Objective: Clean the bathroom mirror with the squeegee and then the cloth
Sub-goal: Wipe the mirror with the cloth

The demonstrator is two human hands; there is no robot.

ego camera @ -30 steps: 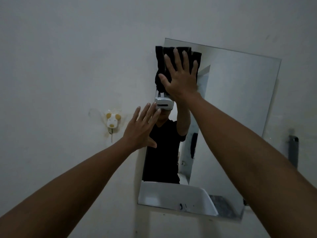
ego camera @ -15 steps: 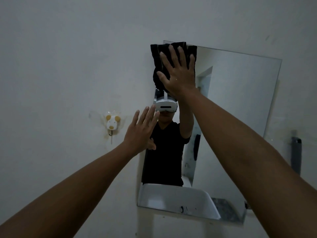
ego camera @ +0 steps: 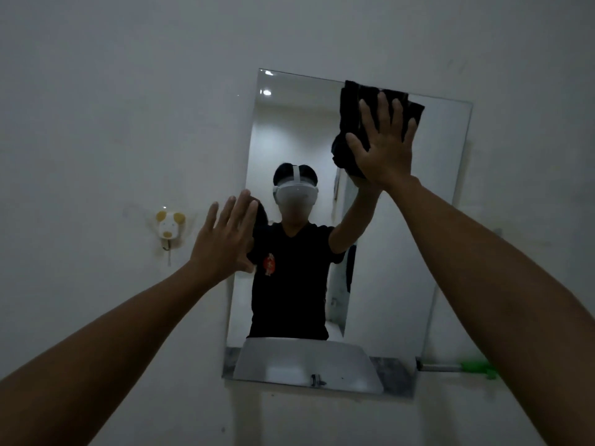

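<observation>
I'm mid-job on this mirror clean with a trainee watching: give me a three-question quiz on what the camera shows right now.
1. True or false: the right hand presses a black cloth flat against the mirror.
2. Which part of the mirror is the cloth on? A) lower left B) upper right C) bottom middle
3. Fill in: the left hand is spread open at the mirror's ____ edge, holding nothing.

Key: 1 true; 2 B; 3 left
</observation>
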